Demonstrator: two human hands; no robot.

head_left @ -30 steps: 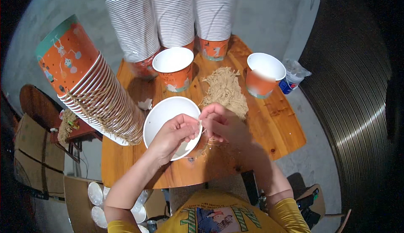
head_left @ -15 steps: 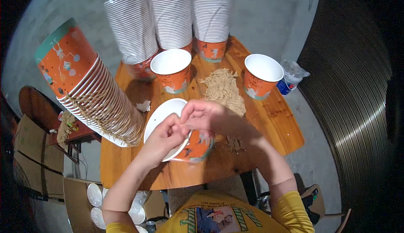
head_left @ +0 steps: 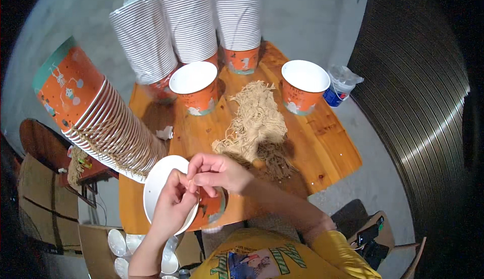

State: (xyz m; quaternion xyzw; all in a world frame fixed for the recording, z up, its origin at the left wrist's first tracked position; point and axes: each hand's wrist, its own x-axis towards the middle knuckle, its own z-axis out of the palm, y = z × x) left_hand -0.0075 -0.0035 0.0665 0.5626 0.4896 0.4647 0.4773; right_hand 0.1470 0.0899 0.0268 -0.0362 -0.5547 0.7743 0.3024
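OK — left hand (head_left: 171, 204) and right hand (head_left: 220, 172) both narrowed to a pinch, meeting by the rim of the tilted orange bucket (head_left: 160, 191), lower left of centre; can't tell what's between them. Tan cord pile (head_left: 257, 117) — mid-frame on the worktop (head_left: 325, 150).

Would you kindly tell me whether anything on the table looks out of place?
A white scrap lies loose on the table beside the leftmost bucket stack, looking like stray litter. That stack also appears to lean, though the fisheye lens may exaggerate it.
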